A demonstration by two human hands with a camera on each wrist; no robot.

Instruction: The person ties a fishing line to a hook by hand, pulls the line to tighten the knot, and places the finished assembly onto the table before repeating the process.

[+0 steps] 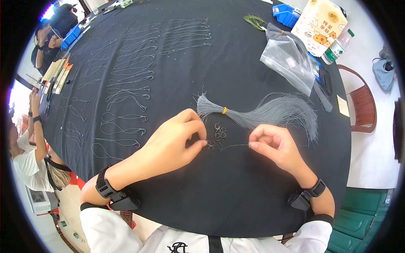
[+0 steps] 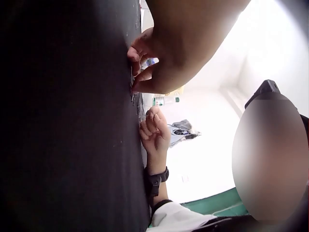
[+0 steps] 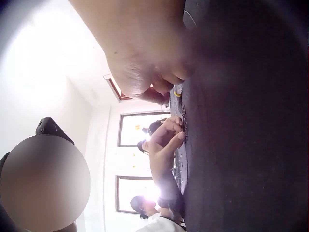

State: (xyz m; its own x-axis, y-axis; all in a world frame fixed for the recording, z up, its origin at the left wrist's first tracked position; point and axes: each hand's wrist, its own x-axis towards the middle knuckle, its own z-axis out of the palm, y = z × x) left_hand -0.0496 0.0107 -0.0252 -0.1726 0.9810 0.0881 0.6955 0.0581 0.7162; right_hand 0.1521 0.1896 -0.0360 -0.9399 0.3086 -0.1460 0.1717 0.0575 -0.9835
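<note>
In the head view, a small heap of dark fish hooks (image 1: 219, 132) lies on the black tablecloth. At the heap's left edge my left hand (image 1: 179, 137) pinches a fish hook (image 1: 210, 146) between thumb and forefinger. My right hand (image 1: 276, 145), to the right of the heap, pinches a thin grey line (image 1: 236, 145) whose other part stretches left toward the hooks. Behind the heap lies a bundle of grey line (image 1: 261, 116), bound by a yellow band (image 1: 224, 110). In the left wrist view, the left fingertips (image 2: 134, 87) are close over the cloth.
Rows of looped lines with hooks (image 1: 133, 78) cover the cloth to the left and back. A clear plastic bag (image 1: 287, 61), a bottle (image 1: 337, 47), a tissue pack (image 1: 320, 25) and a blue bin (image 1: 286, 16) stand back right. Other people (image 1: 29, 147) sit along the left.
</note>
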